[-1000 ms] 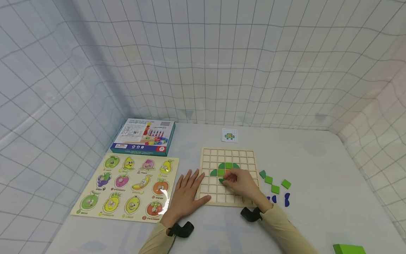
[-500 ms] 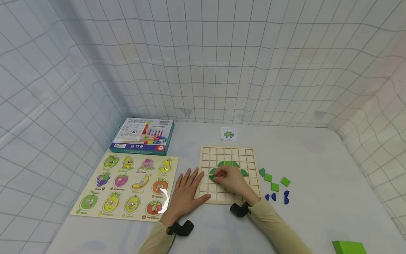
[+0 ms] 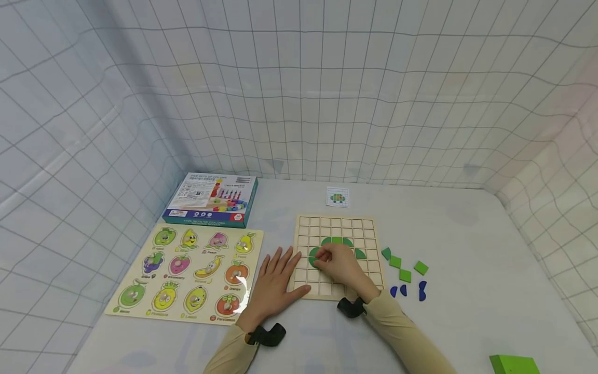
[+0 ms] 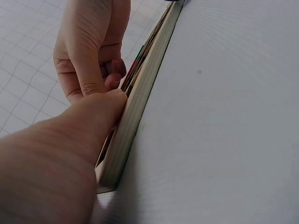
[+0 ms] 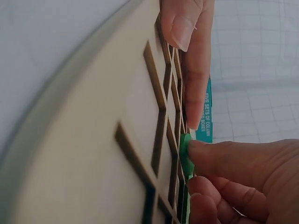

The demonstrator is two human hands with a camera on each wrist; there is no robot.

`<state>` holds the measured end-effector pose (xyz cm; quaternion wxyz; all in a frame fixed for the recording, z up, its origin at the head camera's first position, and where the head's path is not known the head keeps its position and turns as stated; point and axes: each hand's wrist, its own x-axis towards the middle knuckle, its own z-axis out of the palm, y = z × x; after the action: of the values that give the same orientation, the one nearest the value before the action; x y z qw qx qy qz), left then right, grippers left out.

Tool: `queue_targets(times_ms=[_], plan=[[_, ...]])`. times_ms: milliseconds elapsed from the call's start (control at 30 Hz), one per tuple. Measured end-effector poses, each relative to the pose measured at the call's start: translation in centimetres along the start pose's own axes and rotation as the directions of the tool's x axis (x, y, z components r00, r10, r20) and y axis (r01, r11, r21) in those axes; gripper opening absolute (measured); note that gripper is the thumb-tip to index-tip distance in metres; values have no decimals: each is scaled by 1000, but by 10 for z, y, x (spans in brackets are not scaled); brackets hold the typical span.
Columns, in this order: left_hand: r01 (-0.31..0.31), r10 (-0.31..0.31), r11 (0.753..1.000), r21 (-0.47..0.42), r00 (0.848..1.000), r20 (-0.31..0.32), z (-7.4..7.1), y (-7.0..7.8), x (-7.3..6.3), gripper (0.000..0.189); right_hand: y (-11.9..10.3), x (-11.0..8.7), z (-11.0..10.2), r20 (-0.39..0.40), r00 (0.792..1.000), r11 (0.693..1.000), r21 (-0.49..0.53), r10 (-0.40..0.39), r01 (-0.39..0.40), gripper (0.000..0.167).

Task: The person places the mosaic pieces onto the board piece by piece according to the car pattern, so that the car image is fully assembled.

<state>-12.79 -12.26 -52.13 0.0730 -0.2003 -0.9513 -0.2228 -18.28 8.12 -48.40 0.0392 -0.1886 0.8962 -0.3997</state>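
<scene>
On the table lies a wooden grid board (image 3: 335, 223) with green tiles set in its squares, among them a green square tile (image 3: 336, 240) and a green quarter-round tile (image 3: 360, 254). My right hand (image 3: 341, 265) is over the board's left-middle, thumb and fingers pinching a green quarter-round tile (image 3: 313, 262). In the right wrist view the thumb (image 5: 219, 156) lies against that green tile (image 5: 186, 151), level with the grid. Part of the pattern is hidden under this hand. My left hand (image 3: 275, 285) rests with spread fingers along the board's left edge, its thumb on the near corner.
Right of the board lie loose green tiles (image 3: 405, 276) and dark blue half-round tiles (image 3: 422, 291). Behind it is a small pattern card (image 3: 338, 197). A fruit puzzle board (image 3: 187, 270) and a boxed toy (image 3: 210, 200) stand left. A green block (image 3: 514, 364) sits near right.
My right hand has moved left with the green quarter-round tile, bringing it from below the pattern to its left end. My left hand has stayed in place.
</scene>
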Motion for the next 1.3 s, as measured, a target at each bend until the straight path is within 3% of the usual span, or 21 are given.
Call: queue_targets(times_ms=[333, 733, 900, 1167, 1300], plan=[[0, 0, 1000, 4, 1000, 3, 0, -1, 1, 80, 2, 0, 1, 1, 999, 999, 7, -36, 36, 13], [-2, 2, 1000, -1, 1000, 3, -1, 1, 0, 80, 3, -6, -3, -14, 1000, 1000, -30, 0, -1, 13], [3, -3, 1000, -8, 1000, 3, -1, 1, 0, 80, 8, -13, -21, -47, 997, 997, -55, 55, -58, 12], [6, -6, 1000, -2, 1000, 6, -1, 0, 0, 81, 37, -30, -64, -123, 992, 989, -138, 39, -56, 16], [0, 0, 1000, 3, 1000, 12, 0, 0, 0, 81, 51, -41, -84, -145, 987, 981, -170, 67, -92, 18]])
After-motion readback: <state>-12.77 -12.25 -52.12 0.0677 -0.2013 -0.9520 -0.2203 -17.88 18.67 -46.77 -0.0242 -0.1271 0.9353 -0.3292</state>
